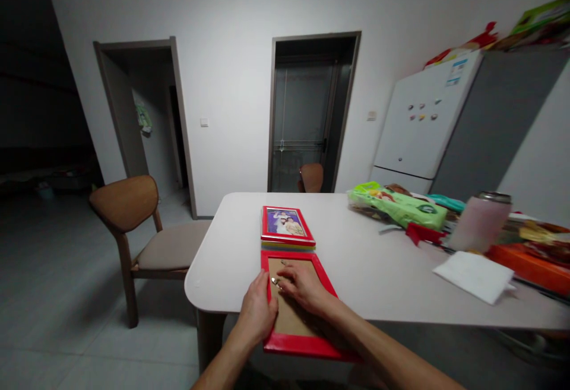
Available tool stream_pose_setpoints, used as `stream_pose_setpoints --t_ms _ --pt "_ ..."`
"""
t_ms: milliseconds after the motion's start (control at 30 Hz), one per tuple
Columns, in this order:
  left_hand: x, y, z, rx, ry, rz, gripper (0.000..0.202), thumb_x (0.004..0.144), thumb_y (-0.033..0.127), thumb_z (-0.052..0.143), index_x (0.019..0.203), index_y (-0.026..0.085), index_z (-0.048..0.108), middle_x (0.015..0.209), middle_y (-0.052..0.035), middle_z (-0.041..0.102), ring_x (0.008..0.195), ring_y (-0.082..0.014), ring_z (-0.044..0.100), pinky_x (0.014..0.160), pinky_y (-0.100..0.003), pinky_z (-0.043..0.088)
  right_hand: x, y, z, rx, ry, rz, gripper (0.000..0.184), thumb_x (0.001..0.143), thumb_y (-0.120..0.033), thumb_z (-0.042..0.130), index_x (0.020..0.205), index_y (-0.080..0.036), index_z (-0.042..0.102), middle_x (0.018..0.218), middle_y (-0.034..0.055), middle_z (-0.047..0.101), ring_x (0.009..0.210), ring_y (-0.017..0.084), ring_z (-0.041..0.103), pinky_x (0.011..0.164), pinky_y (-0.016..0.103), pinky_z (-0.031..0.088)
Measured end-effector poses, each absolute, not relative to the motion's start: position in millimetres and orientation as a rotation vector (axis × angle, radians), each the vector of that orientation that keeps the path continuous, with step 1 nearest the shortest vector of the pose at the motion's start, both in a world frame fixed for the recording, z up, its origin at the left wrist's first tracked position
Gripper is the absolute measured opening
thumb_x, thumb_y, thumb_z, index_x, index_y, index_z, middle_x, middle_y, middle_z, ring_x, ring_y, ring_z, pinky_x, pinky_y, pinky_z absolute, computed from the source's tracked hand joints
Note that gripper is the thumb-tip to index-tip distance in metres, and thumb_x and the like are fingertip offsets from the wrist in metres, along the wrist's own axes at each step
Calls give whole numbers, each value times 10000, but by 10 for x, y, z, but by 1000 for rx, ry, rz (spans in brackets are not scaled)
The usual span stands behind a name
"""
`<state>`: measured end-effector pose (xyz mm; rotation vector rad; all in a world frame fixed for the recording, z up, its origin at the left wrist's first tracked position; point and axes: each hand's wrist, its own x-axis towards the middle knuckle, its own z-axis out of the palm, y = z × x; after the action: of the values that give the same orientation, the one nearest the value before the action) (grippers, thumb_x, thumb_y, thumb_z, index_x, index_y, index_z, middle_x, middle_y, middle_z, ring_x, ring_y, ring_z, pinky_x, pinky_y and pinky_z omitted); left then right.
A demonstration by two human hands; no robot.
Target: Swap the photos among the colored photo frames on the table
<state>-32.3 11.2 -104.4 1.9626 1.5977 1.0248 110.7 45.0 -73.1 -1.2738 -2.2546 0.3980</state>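
A red picture frame [307,345] lies face down at the table's near edge, its brown backing board [285,316] facing up and its lower end reaching past the edge. My left hand [258,310] grips the frame's left side, thumb on top. Over the upper part of the backing, my right hand [303,286] has its fingers curled in at a small shiny metal clip [274,282]; the fingers partly cover it. Just beyond, another red frame [287,239] lies face up on a stack, with a photo [285,222] of people in it.
On the white table's [347,271] right side are a green package [396,206], a pink bottle [481,224], white tissue [474,276] and an orange-red box [529,265]. A wooden chair [164,247] stands left; another chair [310,176] is behind the table. A fridge [423,120] stands back right.
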Motion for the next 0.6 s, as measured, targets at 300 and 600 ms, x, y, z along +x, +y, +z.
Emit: stream_pose_setpoints --t_ms 300,600 --pt "-302 103 -1024 1956 1657 939 516 683 150 441 1195 150 377 1254 -66 415 1151 -184 357 983 -262 224 1504 -107 -590 -1263 -2600 286 172 636 -201 498 699 -189 657 881 60 556 829 176 485 742 272 374" --pt "-300 99 -988 1994 1652 930 496 686 145 436 1181 134 389 1238 -77 432 1139 -184 372 974 -260 244 1298 -175 -537 -1506 -2610 148 219 648 -190 438 649 -107 641 820 114 562 761 183 497 705 268 376"
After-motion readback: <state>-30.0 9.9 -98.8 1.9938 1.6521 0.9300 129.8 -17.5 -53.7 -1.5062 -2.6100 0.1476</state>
